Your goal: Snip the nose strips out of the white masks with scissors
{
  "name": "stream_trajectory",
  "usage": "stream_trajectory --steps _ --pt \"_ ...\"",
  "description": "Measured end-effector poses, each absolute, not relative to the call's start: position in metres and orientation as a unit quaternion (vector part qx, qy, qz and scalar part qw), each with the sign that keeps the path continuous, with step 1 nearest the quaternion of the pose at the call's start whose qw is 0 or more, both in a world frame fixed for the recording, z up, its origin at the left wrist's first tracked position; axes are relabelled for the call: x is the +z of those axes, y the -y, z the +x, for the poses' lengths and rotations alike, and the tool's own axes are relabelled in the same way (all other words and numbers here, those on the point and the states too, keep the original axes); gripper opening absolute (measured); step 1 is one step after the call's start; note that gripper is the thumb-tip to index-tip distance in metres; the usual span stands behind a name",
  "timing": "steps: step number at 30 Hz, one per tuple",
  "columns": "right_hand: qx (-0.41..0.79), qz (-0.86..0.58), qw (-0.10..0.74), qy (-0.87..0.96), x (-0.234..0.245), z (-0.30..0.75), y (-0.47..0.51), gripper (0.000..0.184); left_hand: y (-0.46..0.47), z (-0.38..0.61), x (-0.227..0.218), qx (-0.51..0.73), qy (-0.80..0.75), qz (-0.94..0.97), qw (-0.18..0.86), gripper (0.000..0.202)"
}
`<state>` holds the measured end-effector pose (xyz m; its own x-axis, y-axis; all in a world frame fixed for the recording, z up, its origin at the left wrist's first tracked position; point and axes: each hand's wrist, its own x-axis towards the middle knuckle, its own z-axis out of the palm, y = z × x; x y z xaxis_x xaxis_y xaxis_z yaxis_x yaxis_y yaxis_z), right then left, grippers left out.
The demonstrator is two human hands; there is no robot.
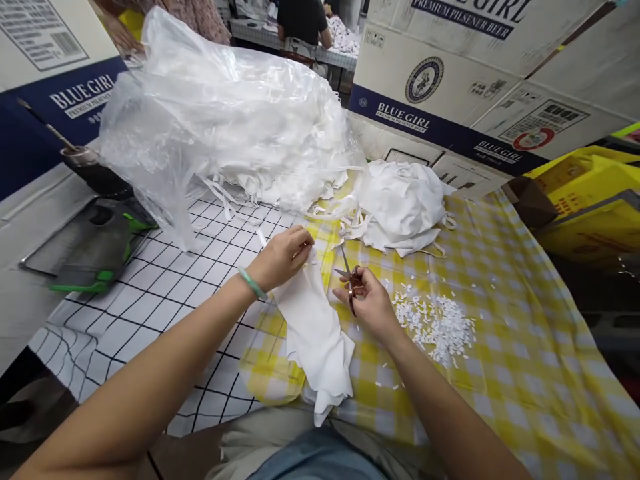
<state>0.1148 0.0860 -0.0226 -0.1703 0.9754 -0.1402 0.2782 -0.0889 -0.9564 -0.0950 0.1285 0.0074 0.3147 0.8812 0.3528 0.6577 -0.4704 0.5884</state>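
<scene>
My left hand (281, 257) is closed on the top end of a bunch of white fabric pieces (315, 333) that hangs down over the table edge toward my lap. My right hand (367, 303) grips small scissors (349, 275), blades pointing up and away, just right of the fabric. A green bracelet (251, 283) sits on my left wrist. White snippets (440, 323) lie scattered on the yellow checked cloth (500, 347) to the right of my right hand.
A large clear plastic bag (220, 113) full of white pieces fills the back left. A smaller heap of white pieces (400, 203) lies behind the scissors. Blue Girl cartons (450, 87) wall the back. A black-and-green tool (95, 247) lies left, on the white grid cloth (165, 293). People work at a far table.
</scene>
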Motion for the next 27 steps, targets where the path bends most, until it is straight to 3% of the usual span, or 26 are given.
stream_trajectory --steps 6,9,12,15,19,23,27 --pt "0.589 -0.421 0.455 0.519 -0.002 0.090 -0.082 0.034 -0.064 -0.096 0.064 0.413 -0.503 0.745 0.145 0.006" --pt "0.585 -0.418 0.485 0.498 0.002 0.100 -0.082 0.033 -0.038 -0.119 0.058 0.316 -0.503 0.793 0.132 0.012" --pt "0.624 -0.403 0.447 0.499 0.006 0.112 -0.078 0.034 -0.024 -0.126 0.039 0.223 -0.479 0.829 0.185 0.027" --pt "0.665 -0.388 0.384 0.510 0.018 0.116 -0.075 0.033 -0.021 -0.105 0.027 0.288 -0.468 0.796 0.255 0.035" --pt "0.652 -0.410 0.341 0.539 0.040 0.120 -0.078 0.033 -0.022 -0.075 0.027 0.312 -0.473 0.709 0.419 0.017" --pt "0.641 -0.397 0.314 0.577 0.052 0.132 -0.084 0.033 -0.020 -0.074 0.040 0.339 -0.498 0.694 0.396 0.015" --pt "0.662 -0.362 0.292 0.587 0.055 0.136 -0.089 0.030 -0.025 -0.078 0.054 0.342 -0.463 0.686 0.446 0.018"
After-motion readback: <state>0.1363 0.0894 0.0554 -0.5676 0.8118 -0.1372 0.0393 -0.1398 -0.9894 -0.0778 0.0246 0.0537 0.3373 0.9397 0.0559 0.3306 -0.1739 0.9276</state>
